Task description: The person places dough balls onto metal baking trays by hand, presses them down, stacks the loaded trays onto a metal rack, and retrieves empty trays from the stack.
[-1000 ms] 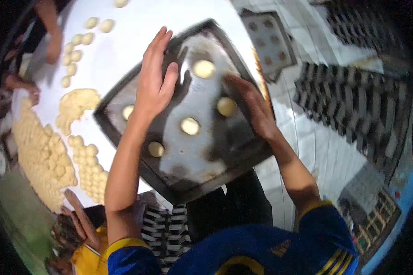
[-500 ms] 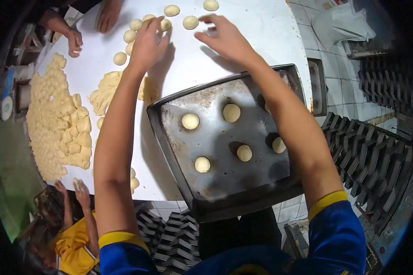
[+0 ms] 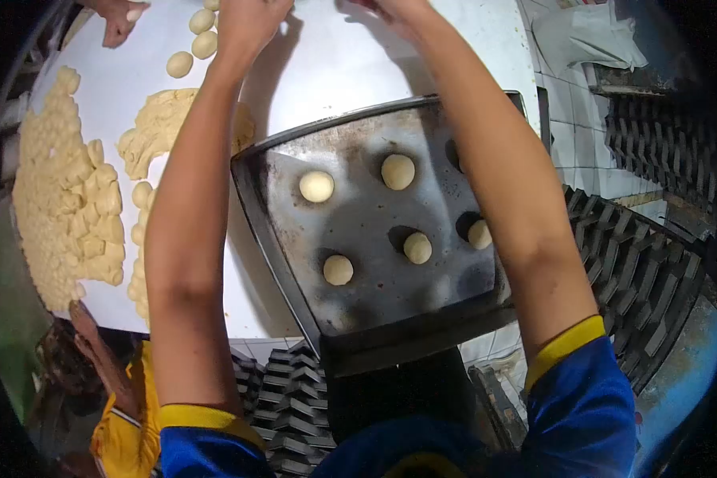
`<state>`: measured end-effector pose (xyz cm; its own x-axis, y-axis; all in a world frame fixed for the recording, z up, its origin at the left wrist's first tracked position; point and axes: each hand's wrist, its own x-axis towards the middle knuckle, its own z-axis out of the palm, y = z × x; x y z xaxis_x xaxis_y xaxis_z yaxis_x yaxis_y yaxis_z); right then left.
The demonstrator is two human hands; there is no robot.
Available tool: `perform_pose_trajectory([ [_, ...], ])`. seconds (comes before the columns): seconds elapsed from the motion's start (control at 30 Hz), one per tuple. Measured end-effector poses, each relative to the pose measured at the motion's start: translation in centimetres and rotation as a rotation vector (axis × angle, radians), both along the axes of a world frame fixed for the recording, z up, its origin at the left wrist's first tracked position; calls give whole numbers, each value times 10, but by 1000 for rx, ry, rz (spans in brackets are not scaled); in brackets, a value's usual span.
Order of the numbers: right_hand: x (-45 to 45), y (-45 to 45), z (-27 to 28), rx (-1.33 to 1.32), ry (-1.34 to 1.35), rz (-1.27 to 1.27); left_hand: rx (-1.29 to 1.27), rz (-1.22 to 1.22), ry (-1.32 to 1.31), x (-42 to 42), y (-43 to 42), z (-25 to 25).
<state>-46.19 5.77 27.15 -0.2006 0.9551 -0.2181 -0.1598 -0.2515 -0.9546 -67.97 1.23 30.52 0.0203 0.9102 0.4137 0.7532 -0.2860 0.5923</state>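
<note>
My left hand (image 3: pixel 255 20) reaches to the top edge of the view, and most of its fingers are cut off there. Several round dough balls (image 3: pixel 204 45) lie on the white table just left of it. My right hand (image 3: pixel 390 9) is also at the top edge, blurred and partly out of frame, so what it touches is hidden. Below my forearms sits a dark metal baking tray (image 3: pixel 283 275) tilted over the table's near edge. Spaced-out dough balls (image 3: pixel 397 171) rest on it, one of them partly behind my right forearm.
A large mass of cut dough pieces (image 3: pixel 72 199) covers the table's left side, with a flat dough lump (image 3: pixel 163 119) nearer me. Another person's hand (image 3: pixel 121 20) is at top left; a person in yellow (image 3: pixel 127 422) is below left. Stacked dark metal racks (image 3: pixel 629 271) stand at right.
Both my hands have moved farther forward, to the top edge. The view has shifted, so the table, tray and dough sit higher and more to the left, and the farthest dough balls have left the frame.
</note>
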Motion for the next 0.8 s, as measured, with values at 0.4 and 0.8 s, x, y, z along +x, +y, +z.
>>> perform_pose_trajectory([
  [0.4, 174, -457, 81, -330, -396, 403, -668, -4, -243, 67, -482, 63],
  [0.8, 176, -483, 24, 266, -659, 732, -617, -61, 40, 100, -548, 14],
])
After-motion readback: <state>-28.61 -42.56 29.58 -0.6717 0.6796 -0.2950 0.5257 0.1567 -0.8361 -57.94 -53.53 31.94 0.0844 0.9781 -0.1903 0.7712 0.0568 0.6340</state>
